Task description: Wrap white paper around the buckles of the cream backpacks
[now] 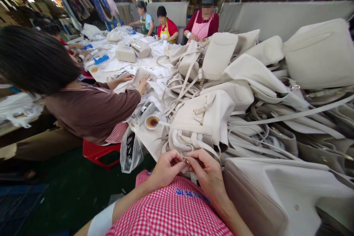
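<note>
My left hand (166, 167) and my right hand (207, 171) meet just above my pink checked apron (168, 210), fingers pinched together on a thin cream strap (193, 143) that hangs from a cream backpack (203, 118) in front of me. Both hands are closed in a pinch at the strap's end; a small metal part seems to sit between the fingertips, too small to name. The backpack lies on the table edge with gold clasps showing.
A large heap of cream bags (276, 81) fills the table to my right. A small cup of brown liquid (152, 121) and a hanging plastic bag (131, 149) sit left of the backpack. A person in a brown top (91, 110) on a red stool (96, 153) works at left; others sit farther back.
</note>
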Tool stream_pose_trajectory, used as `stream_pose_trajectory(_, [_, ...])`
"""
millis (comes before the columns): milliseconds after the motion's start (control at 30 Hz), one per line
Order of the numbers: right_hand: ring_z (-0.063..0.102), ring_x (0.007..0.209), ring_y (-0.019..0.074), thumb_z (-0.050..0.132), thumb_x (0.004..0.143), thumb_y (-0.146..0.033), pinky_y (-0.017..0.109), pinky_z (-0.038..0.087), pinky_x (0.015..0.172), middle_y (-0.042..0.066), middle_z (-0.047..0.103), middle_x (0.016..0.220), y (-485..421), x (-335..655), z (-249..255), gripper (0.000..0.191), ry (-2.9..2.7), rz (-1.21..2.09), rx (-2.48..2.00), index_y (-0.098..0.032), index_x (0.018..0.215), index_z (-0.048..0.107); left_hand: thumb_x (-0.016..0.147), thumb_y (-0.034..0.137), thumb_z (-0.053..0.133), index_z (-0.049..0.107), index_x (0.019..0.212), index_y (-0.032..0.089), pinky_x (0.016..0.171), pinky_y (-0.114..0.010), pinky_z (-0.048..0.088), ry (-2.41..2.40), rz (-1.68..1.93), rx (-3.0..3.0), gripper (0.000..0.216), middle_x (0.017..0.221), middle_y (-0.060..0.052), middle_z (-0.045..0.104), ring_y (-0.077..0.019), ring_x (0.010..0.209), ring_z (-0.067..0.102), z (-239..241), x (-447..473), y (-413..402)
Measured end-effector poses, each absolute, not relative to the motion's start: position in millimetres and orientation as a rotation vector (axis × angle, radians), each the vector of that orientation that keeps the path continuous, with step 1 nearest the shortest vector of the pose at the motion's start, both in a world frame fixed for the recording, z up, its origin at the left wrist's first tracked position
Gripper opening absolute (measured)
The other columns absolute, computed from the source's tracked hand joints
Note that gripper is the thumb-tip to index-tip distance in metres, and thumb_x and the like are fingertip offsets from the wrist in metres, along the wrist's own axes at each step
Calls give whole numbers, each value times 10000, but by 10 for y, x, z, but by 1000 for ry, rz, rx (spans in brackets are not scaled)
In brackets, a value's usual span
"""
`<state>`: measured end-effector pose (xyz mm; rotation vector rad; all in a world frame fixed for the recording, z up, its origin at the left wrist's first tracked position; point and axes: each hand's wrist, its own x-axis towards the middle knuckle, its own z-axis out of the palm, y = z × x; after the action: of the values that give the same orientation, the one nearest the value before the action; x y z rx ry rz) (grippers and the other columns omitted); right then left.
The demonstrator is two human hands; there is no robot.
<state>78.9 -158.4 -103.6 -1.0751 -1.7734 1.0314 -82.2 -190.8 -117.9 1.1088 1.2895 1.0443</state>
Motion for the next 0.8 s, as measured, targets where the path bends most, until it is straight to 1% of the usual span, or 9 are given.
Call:
stream_pose_trajectory(100, [621, 668, 156, 597, 914, -283, 260, 519, 619, 13, 656, 752, -1482, 797, -1121, 141, -1810, 817, -1065, -211, 818, 671, 633, 342, 828, 585, 741, 163, 573, -232, 374, 1001, 941, 650, 321, 644, 17, 597, -101, 558, 512, -1154, -876, -1977])
stream_pose_trajectory(233, [592, 577, 138, 646, 892, -330, 242, 497, 541, -16, 634, 689, -1420, 818, -1203, 141, -1798, 757, -1152, -214, 814, 632, 567, 316, 896, 617, 739, 155, 610, -228, 394, 839, 939, 477, 365, 695, 9, 636, -100, 596, 550, -1118, -1043, -2139])
stream_pose_trajectory(300, [623, 616, 144, 625, 912, -323, 243, 518, 560, -4, 657, 724, -1425, 821, -1204, 128, -1848, 739, -1136, -213, 847, 636, 575, 314, 899, 633, 734, 149, 611, -221, 386, 847, 987, 432, 351, 709, 5, 635, -95, 607, 547, -1140, -1144, -2221])
stream_pose_trajectory(400, [685, 983, 194, 505, 967, -240, 311, 571, 828, 84, 716, 1065, -1414, 823, -1195, 196, -2034, 627, -966, -194, 1095, 646, 586, 290, 896, 651, 737, 136, 592, -210, 365, 915, 998, 386, 326, 686, -2, 632, -88, 591, 532, -1223, -1253, -2310])
stream_pose_trajectory(467, [611, 1202, 216, 447, 968, -187, 370, 531, 979, 127, 639, 1310, -1381, 818, -1221, 372, -2201, 567, -841, -173, 1326, 548, 584, 293, 895, 651, 737, 136, 594, -212, 369, 936, 981, 382, 329, 685, -8, 638, -95, 595, 539, -1269, -1273, -2340])
stream_pose_trajectory(500, [602, 1220, 221, 442, 963, -181, 378, 528, 987, 135, 624, 1339, -1361, 811, -1248, 413, -2262, 533, -816, -165, 1368, 517, 584, 304, 895, 649, 738, 138, 599, -215, 374, 937, 972, 387, 335, 689, -12, 643, -100, 600, 544, -1274, -1266, -2347])
stream_pose_trajectory(567, [671, 1080, 227, 457, 965, -204, 349, 563, 880, 125, 702, 1185, -1321, 784, -1321, 335, -2335, 442, -859, -165, 1267, 597, 581, 330, 894, 646, 728, 142, 611, -219, 383, 942, 957, 426, 344, 693, -11, 646, -104, 607, 546, -1232, -1229, -2349])
stream_pose_trajectory(667, [685, 735, 192, 454, 991, -252, 265, 507, 606, 64, 713, 825, -1273, 712, -1428, 247, -2393, 289, -1036, -192, 891, 672, 623, 334, 856, 679, 746, 147, 659, -230, 408, 935, 871, 555, 285, 729, -8, 651, -114, 650, 555, -1053, -1157, -2346])
stream_pose_trajectory(800, [636, 647, 163, 417, 1008, -237, 242, 414, 546, 50, 680, 760, -1208, 643, -1463, 285, -2345, 283, -1135, -193, 823, 630, 729, 291, 754, 738, 803, 153, 781, -273, 427, 928, 697, 808, 157, 820, -22, 653, -156, 782, 565, -877, -1155, -2392])
